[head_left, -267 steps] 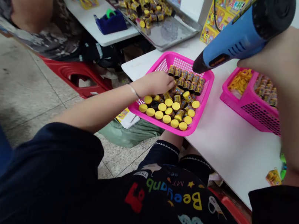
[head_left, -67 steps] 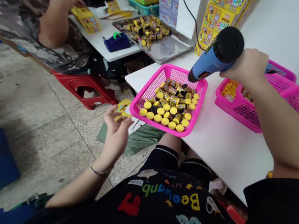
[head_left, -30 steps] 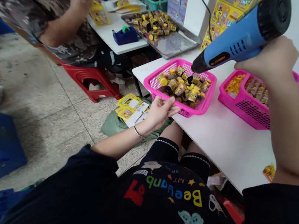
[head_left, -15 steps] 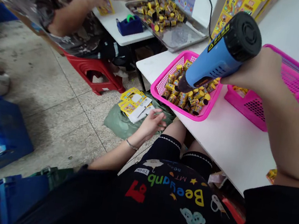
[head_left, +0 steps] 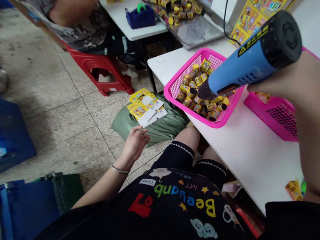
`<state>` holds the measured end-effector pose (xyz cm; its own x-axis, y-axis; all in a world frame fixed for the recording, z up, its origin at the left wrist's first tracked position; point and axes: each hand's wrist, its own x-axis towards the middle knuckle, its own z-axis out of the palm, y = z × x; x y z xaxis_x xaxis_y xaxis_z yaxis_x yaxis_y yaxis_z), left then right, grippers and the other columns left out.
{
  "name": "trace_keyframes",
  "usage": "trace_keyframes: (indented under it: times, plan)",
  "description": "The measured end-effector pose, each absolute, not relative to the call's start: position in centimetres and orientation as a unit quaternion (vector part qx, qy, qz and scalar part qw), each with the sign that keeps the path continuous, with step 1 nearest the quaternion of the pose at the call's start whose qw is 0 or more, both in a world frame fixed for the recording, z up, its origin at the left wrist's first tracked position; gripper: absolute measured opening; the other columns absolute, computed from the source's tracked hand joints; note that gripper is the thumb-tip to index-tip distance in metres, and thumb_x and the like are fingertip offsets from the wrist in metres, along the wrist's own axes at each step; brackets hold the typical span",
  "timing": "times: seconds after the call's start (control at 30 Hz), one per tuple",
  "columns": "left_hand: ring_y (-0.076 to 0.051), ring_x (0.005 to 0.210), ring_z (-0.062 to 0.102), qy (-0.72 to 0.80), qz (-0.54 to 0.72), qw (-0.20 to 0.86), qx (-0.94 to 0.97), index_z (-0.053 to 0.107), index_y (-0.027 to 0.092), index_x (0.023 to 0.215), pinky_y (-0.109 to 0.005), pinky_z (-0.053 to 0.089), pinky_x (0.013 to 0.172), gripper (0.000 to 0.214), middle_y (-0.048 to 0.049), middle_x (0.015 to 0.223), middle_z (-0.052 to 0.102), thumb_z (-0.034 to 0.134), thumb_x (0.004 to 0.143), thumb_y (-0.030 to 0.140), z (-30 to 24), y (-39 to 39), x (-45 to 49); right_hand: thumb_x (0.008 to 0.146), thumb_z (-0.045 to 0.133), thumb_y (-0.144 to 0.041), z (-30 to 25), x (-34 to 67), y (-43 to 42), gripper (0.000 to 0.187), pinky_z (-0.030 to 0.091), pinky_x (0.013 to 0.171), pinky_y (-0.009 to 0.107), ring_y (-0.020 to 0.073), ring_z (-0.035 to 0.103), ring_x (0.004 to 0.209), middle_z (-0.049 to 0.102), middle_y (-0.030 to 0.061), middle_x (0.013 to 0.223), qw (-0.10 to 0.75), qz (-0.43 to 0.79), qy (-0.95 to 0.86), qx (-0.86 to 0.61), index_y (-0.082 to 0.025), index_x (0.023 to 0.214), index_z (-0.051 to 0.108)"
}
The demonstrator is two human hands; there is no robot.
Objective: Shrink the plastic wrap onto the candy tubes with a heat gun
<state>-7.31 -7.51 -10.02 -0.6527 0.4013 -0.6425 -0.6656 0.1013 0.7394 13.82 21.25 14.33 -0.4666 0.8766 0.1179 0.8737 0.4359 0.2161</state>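
In my right hand [head_left: 292, 77] is a blue heat gun [head_left: 245, 64] with a black end cap, its dark nozzle pointing down over a pink basket [head_left: 172, 91]. Small yellow-wrapped tubs [head_left: 201, 76] fill the bottom of that basket, some showing dark ends. The gun's body hides part of them, and my right fingers are mostly behind its handle. My left hand [head_left: 136, 142] hangs in the air beside my knee, fingers apart and loosely curled, holding nothing. Just beyond it, printed yellow and white cards [head_left: 146, 108] lie on a green sack [head_left: 162, 126] on the floor.
A second pink basket [head_left: 277, 117] stands right on the white table [head_left: 242, 148]. Behind is a metal tray [head_left: 198, 35] with more tubs, beside a blue tape dispenser [head_left: 142, 17]. A co-worker [head_left: 71, 6] sits at back left on a red stool [head_left: 109, 74]. Blue bins [head_left: 17, 147] stand left.
My left hand has moved left and down, away from the table edge. The heat gun has shifted slightly right over the basket, and the view has moved a little.
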Motion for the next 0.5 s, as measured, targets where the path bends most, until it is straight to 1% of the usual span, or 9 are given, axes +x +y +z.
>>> trace_keyframes:
  times: [0.07, 0.13, 0.27, 0.33, 0.37, 0.43, 0.5]
  plan:
    - [-0.010, 0.057, 0.060, 0.605, 0.655, 0.446, -0.075, 0.050, 0.024, 0.097, -0.021, 0.047, 0.056, 0.031, 0.0060, 0.080, 0.063, 0.064, 0.071, 0.013, -9.5, -6.0, -6.9, 0.069, 0.093, -0.034, 14.7, 14.3, 20.9, 0.063, 0.060, 0.101, 0.056, 0.0460, 0.067, 0.129, 0.074, 0.0117, 0.123, -0.008, 0.124, 0.839, 0.530, -0.018, 0.125, 0.070]
    - [-0.011, 0.057, 0.061, 0.588, 0.641, 0.493, -0.027, 0.054, 0.022, 0.095, -0.021, 0.046, 0.055, 0.030, 0.0049, 0.078, 0.065, 0.066, 0.069, 0.016, -9.1, -4.8, -6.4, 0.068, 0.094, -0.033, 15.1, 14.5, 20.7, 0.064, 0.060, 0.102, 0.059, 0.0470, 0.067, 0.130, 0.074, 0.0125, 0.125, -0.018, 0.125, 0.823, 0.553, -0.017, 0.125, 0.069]
    - [-0.010, 0.059, 0.062, 0.573, 0.606, 0.546, 0.080, 0.057, 0.020, 0.092, -0.020, 0.046, 0.057, 0.029, 0.0042, 0.077, 0.067, 0.073, 0.067, 0.024, -9.7, -4.7, -5.6, 0.079, 0.085, -0.028, 15.6, 15.2, 21.5, 0.048, 0.056, 0.105, 0.064, 0.0454, 0.063, 0.136, 0.072, 0.0117, 0.126, -0.037, 0.098, 0.800, 0.590, -0.019, 0.123, 0.068]
    - [-0.009, 0.062, 0.062, 0.577, 0.587, 0.560, 0.091, 0.058, 0.020, 0.092, -0.020, 0.046, 0.058, 0.031, 0.0039, 0.079, 0.068, 0.075, 0.067, 0.028, -10.6, -5.4, -5.2, 0.081, 0.084, -0.027, 15.5, 16.0, 22.4, 0.047, 0.053, 0.110, 0.061, 0.0411, 0.061, 0.140, 0.072, 0.0101, 0.130, -0.061, 0.065, 0.800, 0.593, -0.020, 0.125, 0.069]
    - [-0.009, 0.062, 0.062, 0.580, 0.576, 0.570, 0.087, 0.058, 0.020, 0.092, -0.019, 0.046, 0.058, 0.033, 0.0038, 0.080, 0.068, 0.076, 0.066, 0.029, -11.2, -5.9, -5.0, 0.082, 0.085, -0.029, 15.4, 16.4, 22.9, 0.050, 0.052, 0.113, 0.059, 0.0383, 0.059, 0.143, 0.071, 0.0089, 0.135, -0.077, 0.051, 0.801, 0.592, -0.022, 0.129, 0.069]
    - [-0.009, 0.063, 0.062, 0.583, 0.557, 0.587, 0.071, 0.058, 0.020, 0.094, -0.020, 0.046, 0.059, 0.035, 0.0034, 0.081, 0.068, 0.077, 0.065, 0.030, -12.2, -6.7, -4.7, 0.081, 0.088, -0.039, 15.1, 17.1, 23.9, 0.065, 0.048, 0.119, 0.054, 0.0329, 0.056, 0.148, 0.067, 0.0065, 0.146, -0.109, 0.032, 0.806, 0.581, -0.026, 0.141, 0.066]
    - [-0.010, 0.063, 0.063, 0.586, 0.542, 0.599, 0.060, 0.058, 0.020, 0.094, -0.020, 0.046, 0.059, 0.037, 0.0022, 0.082, 0.068, 0.077, 0.065, 0.031, -13.0, -7.4, -4.5, 0.080, 0.088, -0.051, 15.0, 17.3, 24.8, 0.076, 0.046, 0.120, 0.052, 0.0307, 0.053, 0.150, 0.063, 0.0047, 0.153, -0.124, 0.034, 0.809, 0.573, -0.029, 0.148, 0.061]
